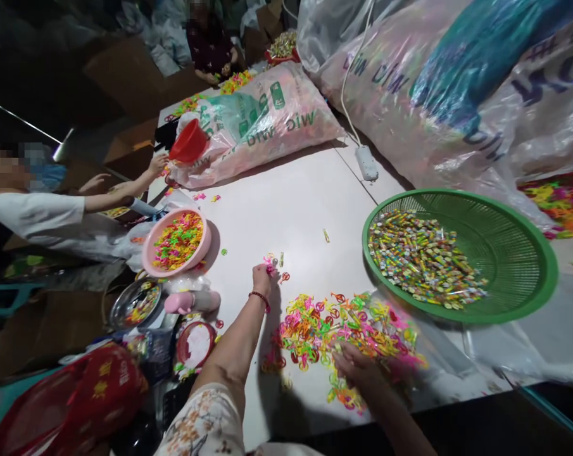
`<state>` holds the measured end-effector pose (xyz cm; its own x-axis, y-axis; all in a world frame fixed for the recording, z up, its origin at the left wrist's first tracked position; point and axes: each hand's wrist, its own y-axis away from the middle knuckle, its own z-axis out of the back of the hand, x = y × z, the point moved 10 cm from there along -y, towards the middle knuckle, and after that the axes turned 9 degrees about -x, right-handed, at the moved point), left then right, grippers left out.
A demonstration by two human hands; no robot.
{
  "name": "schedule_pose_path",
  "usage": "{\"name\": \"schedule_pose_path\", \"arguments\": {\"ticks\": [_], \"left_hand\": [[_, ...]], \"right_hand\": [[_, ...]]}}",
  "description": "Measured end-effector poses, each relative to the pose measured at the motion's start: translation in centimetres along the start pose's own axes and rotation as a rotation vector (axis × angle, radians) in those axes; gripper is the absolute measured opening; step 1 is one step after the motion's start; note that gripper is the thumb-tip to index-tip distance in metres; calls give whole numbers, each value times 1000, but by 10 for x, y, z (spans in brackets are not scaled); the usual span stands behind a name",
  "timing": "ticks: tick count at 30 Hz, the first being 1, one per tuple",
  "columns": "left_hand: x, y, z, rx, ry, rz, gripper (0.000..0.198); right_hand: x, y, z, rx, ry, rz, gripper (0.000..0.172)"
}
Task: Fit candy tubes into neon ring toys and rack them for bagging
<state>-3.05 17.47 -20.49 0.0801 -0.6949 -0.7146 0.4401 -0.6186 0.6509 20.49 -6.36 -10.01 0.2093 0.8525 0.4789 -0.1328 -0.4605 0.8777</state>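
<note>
Head view: your left hand [261,280] pinches pink pieces [270,268]; your right hand [355,366], grip cannot be told, is at the plastic pile [309,323], table's [281,202] near edge.

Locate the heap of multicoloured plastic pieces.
Head view: the heap lies low, right of centre, by the right hand, left of the round green plastic basket.

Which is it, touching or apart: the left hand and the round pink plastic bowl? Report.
Apart: the head view shows white tabletop between the left hand and the round pink plastic bowl.
</note>
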Motion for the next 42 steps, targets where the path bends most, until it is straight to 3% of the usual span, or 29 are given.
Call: {"name": "schedule_pose_path", "arguments": {"ticks": [3, 8, 11, 13, 17, 19, 22, 25, 29, 34, 42], "left_hand": [[-3, 46, 16, 167, 126, 110, 17], [-12, 148, 27, 457, 226, 235, 31], [-17, 193, 26, 566, 236, 259, 36], [-22, 208, 28, 566, 246, 261, 39], [-16, 217, 43, 342, 270, 402, 42], [-13, 226, 39, 367, 257, 472, 44], [-12, 231, 32, 409, 253, 469, 37], [-4, 225, 33, 350, 245, 465, 30], [-3, 220, 36, 321, 252, 396, 23], [-13, 220, 42, 302, 221, 255, 27], [-20, 227, 42, 364, 48, 81, 30]], "right_hand": [[32, 0, -15, 51, -43, 40, 39], [85, 1, -46, 95, -142, 80, 43], [115, 6, -59, 89, -58, 211, 50], [133, 13, -65, 65, 59, 373, 39], [155, 48, -67, -117, 436, 790, 23], [151, 67, -80, -131, 690, 948, 22], [133, 84, -100, -61, 903, 1026, 30], [122, 88, -104, 22, 728, 964, 32], [110, 72, -81, 24, 376, 695, 33], [101, 59, -59, -25, 406, 559, 35], [93, 54, -66, 24, 333, 531, 31]]}}
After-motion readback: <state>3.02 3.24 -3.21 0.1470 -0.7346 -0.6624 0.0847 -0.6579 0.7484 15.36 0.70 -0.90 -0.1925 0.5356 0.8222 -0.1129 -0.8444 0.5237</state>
